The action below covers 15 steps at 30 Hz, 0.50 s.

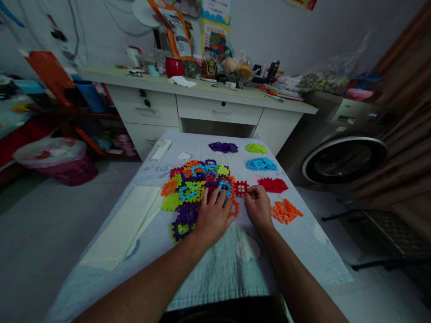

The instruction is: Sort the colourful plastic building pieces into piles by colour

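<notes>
1. the red tile [241,188] sits at the three o'clock side of the mixed heap [193,179]; our right hand [258,204], at its four o'clock, pinches its edge between thumb and fingers.
2. our left hand [214,213], at eight o'clock from the tile, lies with fingers spread over the heap, grasping nothing that we can see.
3. the tile's toothed rim could snag its neighbours and drag them along; we can't tell whether it touches them.
4. at three o'clock the red pile [273,185] is near, with the orange pile [287,211] at four and the blue pile [261,164] at one; a wide sleeve-side sweep could blend colours.
5. those three lie near the table's right edge, so a knock might spill pieces.
6. we have cloth [247,264] to move over at six o'clock, and more at twelve, before the purple pile [223,147].
</notes>
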### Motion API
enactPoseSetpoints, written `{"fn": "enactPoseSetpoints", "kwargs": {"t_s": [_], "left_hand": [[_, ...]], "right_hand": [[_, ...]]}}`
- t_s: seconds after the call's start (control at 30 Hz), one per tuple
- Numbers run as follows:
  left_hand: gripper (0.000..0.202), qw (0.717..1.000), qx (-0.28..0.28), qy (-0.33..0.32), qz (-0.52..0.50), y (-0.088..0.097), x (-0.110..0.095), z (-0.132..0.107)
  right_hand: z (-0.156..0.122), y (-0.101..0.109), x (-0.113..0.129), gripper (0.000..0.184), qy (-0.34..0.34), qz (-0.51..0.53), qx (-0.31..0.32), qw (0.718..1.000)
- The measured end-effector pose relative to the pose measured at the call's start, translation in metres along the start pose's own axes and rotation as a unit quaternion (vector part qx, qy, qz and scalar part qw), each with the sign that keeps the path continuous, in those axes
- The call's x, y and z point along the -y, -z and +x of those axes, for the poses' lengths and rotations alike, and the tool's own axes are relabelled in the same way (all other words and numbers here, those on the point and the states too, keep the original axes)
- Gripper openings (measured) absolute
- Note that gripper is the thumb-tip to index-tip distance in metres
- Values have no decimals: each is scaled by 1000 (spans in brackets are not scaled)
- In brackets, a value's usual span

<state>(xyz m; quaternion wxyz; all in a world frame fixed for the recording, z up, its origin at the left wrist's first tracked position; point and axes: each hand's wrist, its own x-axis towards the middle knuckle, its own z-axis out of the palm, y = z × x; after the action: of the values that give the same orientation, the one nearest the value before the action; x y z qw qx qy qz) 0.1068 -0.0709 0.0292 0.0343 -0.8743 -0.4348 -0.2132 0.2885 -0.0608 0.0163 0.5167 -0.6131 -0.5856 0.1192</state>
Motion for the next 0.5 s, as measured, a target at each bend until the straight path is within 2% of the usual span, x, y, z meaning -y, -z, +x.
{"fn": "enactPoseSetpoints", "kwargs": {"t_s": [0.17,0.33,0.43,0.5], "left_hand": [[53,1000,2,-12,-14,4,-1,-4],[44,999,-15,-27,-42,15,3,-4],[36,997,-59,-10,-40,27,22,2],[33,994,-99,32,-26,35,46,8]], "right_hand": [[-1,-3,-3,16,-59,96,18,993],[-1,-5,-2,25,-77,105,20,991],[-2,-4,-4,26,-86,100,28,991],[-2,-4,-6,26,-95,102,36,990]]}}
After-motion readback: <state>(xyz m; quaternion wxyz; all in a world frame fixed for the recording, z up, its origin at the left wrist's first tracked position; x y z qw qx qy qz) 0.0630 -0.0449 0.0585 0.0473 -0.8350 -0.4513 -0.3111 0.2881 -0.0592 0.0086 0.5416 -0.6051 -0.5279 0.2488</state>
